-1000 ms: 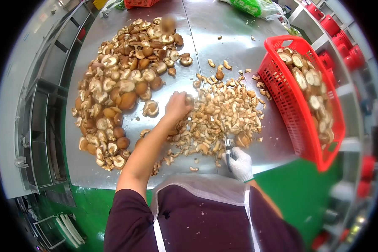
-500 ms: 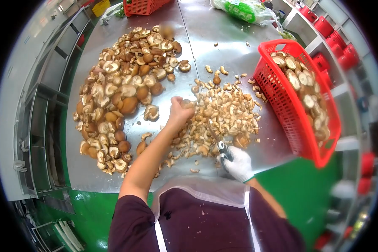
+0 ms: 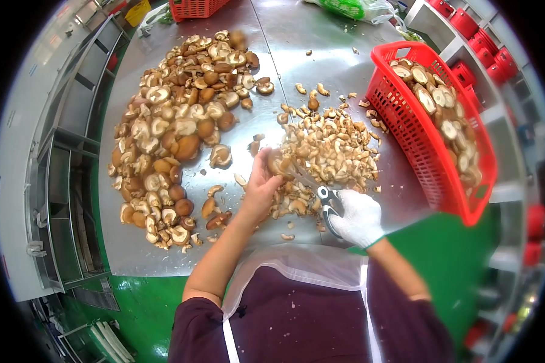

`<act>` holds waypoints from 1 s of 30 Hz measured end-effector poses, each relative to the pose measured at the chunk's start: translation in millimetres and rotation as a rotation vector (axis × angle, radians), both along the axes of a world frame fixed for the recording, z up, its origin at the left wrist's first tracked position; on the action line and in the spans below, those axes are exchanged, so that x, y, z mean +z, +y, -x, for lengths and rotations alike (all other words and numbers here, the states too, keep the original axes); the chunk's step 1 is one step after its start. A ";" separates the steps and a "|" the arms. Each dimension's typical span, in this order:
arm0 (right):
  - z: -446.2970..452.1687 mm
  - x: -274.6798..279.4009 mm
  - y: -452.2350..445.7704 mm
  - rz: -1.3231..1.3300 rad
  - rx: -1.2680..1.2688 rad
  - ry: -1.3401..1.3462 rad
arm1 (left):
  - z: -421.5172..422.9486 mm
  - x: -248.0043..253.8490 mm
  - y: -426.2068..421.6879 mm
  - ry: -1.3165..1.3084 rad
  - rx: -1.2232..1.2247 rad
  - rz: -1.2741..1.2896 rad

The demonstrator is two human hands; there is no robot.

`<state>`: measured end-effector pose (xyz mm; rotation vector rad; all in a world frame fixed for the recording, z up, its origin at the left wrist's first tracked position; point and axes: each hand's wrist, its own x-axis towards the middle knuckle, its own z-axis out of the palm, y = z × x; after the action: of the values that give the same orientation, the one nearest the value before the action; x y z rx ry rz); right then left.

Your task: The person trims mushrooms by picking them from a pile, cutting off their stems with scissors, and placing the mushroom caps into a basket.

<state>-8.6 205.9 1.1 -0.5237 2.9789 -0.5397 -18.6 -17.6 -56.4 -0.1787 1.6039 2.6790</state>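
Note:
My bare left hand (image 3: 261, 186) is closed on a brown shiitake mushroom (image 3: 278, 162), somewhat blurred, over the middle of the table. My right hand (image 3: 358, 218), in a white knitted glove, grips scissors (image 3: 328, 204) with dark and white handles. The scissor blades (image 3: 304, 175) point up and left to the mushroom; whether they touch its stem I cannot tell. Under and beyond both hands spreads a heap of cut mushroom stems (image 3: 333, 145). Left of my left hand lies a large pile of whole shiitake mushrooms (image 3: 163, 133), with a single mushroom (image 3: 220, 156) apart from it.
A red plastic basket (image 3: 406, 130) holding trimmed mushroom caps (image 3: 439, 112) stands at the right of the metal table (image 3: 309, 36). Another red basket (image 3: 197, 8) and a green-and-clear plastic bag (image 3: 345, 7) are at the far edge. Shelves with red containers (image 3: 463, 23) stand beyond.
My left hand has come lower and turned, bringing the mushroom nearer the scissors. My right hand has risen slightly, its blades now at the mushroom. The view has shifted a little.

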 end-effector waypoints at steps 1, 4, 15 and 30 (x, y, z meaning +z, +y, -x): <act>0.0 1.7 1.7 -0.023 0.008 -0.014 | -0.8 0.4 0.8 -0.002 -0.001 -0.002; 2.0 6.2 6.7 -0.098 0.065 -0.017 | -2.8 1.3 3.6 0.004 -0.020 0.013; 20.3 15.3 14.3 -0.094 0.210 0.200 | -4.9 -2.2 9.1 0.022 -0.109 0.106; 39.0 14.3 15.8 -0.246 0.308 0.040 | -7.6 4.6 19.3 -0.180 -0.106 0.007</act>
<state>-47.6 221.7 15.4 -0.9509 2.8598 -0.1356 -11.1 1.7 -51.8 -0.3155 1.5254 2.4987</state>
